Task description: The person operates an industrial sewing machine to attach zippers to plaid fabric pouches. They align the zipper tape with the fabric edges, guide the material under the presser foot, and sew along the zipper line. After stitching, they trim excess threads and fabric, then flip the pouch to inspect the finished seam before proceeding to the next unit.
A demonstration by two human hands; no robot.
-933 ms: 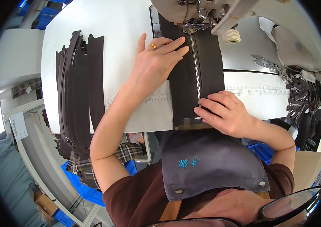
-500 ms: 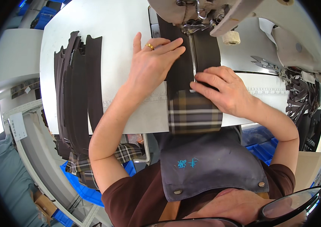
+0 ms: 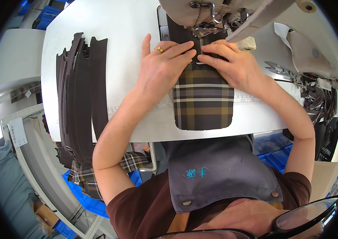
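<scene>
Under the sewing machine head [image 3: 212, 20] lies a dark fabric panel [image 3: 177, 30] with a metal zipper [image 3: 201, 41] running along its middle. Its near part is a brown, black and white plaid piece [image 3: 203, 101] with rounded corners, flat on the table. My left hand [image 3: 163, 65], with a gold ring, rests on the panel's left side, fingers stretched out and thumb apart. My right hand [image 3: 236, 63] grips the zipper's near end, index finger and thumb at it close to the presser foot. The other right fingers are partly hidden behind a machine part.
A stack of dark fabric strips [image 3: 79, 95] lies on the white table [image 3: 141, 123] at the left. Metal snips [image 3: 278, 68] and a heap of dark scraps [image 3: 320, 99] are at the right. Plaid cloth [image 3: 135, 160] and a blue bin [image 3: 87, 199] are below the table edge.
The panel has moved away from me under the machine, bringing the plaid piece fully onto the table. My right hand has gone forward with it; my left hand has barely moved.
</scene>
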